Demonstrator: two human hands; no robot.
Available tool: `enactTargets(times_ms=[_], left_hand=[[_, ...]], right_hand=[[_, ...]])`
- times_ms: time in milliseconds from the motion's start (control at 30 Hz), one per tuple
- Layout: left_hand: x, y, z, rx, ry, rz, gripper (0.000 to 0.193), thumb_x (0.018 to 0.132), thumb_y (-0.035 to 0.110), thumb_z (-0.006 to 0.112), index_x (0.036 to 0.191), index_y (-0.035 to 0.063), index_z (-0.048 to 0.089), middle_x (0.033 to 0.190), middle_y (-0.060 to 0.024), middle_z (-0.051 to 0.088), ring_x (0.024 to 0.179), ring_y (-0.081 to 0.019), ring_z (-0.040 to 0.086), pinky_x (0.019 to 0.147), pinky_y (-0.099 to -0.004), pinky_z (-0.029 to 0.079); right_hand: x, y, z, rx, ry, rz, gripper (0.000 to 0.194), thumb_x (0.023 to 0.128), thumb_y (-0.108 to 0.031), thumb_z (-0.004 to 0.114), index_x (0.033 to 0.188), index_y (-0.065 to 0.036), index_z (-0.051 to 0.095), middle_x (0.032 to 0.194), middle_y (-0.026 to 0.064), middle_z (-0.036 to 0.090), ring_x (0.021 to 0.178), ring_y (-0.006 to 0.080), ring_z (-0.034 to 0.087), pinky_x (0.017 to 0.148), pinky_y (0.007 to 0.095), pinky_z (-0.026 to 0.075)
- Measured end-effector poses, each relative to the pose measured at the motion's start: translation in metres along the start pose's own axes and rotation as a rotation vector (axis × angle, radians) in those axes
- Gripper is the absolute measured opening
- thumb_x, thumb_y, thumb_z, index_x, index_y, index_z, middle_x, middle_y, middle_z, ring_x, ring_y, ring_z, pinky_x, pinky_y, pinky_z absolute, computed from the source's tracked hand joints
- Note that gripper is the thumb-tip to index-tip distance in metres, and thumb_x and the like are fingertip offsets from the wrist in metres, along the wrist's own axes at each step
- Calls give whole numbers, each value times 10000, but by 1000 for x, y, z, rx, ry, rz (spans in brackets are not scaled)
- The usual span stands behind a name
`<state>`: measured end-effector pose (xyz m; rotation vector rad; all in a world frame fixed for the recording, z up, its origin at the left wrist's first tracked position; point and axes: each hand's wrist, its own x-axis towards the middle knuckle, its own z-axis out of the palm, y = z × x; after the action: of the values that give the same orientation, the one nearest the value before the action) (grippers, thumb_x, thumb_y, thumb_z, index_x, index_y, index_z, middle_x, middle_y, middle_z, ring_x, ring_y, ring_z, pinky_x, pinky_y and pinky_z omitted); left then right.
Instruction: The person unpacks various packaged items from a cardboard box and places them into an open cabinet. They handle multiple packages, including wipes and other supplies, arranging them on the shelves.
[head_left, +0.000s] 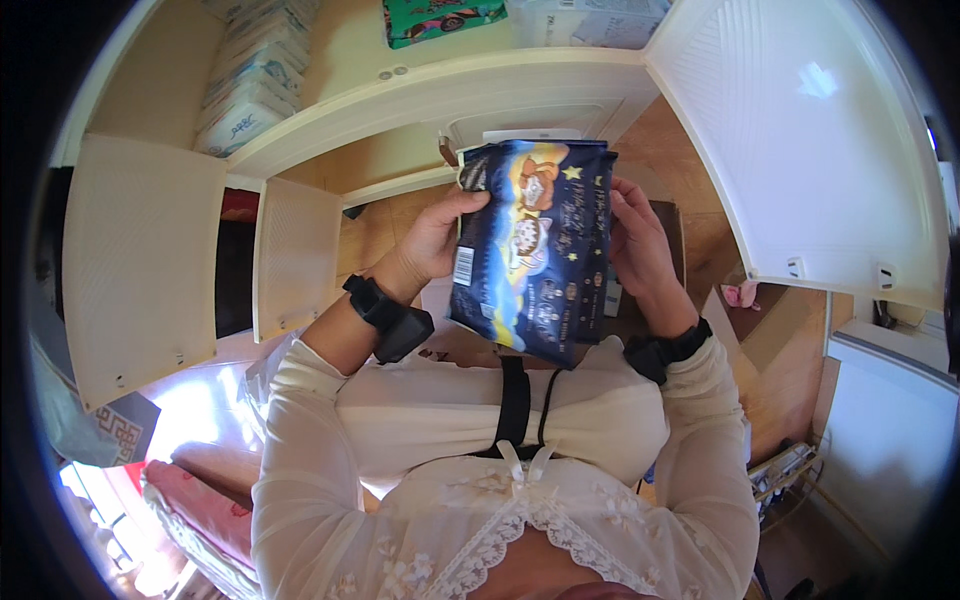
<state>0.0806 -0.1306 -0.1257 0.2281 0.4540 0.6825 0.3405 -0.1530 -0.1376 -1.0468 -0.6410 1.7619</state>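
Two dark blue plastic packs lie one against the other in front of me, with the front pack covering most of the one behind it. Cartoon animals, stars, writing and a barcode are printed on the front pack. My left hand grips its left edge, thumb on the face. At the opposite edge, my right hand holds the rear pack, its fingertips partly hidden behind. Each wrist wears a black strapped device.
An open white cabinet has a left door, a smaller door and a wide right door. Stacked tissue packs and a green package sit on its upper shelf. A cardboard box stands below my right hand.
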Motion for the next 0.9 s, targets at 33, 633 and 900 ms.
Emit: enactTargets(times_ms=[33, 633, 900], left_hand=[[0, 1, -1, -26, 78, -45, 464, 867, 157, 600, 1285, 17, 453, 1156, -163, 603, 1042, -254, 616, 950, -403, 482], [-37, 48, -19, 242, 76, 214, 449, 806, 204, 606, 1168, -52, 537, 1076, -181, 641, 913, -263, 656, 871, -359, 521], [-47, 59, -28, 168, -80, 301, 535, 784, 157, 605, 1251, -60, 457, 1154, -206, 606, 977, -294, 641, 907, -388, 507]], right_hand=[[-1, -1, 1, 17, -38, 4, 308, 995, -298, 424, 1236, -110, 461, 1113, 24, 588, 981, 108, 583, 722, 326, 542], [41, 107, -142, -1919, -526, 152, 632, 545, -211, 833, 1092, 4, 598, 1009, 205, 646, 969, 350, 618, 867, 413, 497], [52, 148, -149, -1747, -693, 119, 647, 468, -210, 842, 1049, -10, 638, 1021, 214, 640, 963, 359, 611, 824, 404, 500]])
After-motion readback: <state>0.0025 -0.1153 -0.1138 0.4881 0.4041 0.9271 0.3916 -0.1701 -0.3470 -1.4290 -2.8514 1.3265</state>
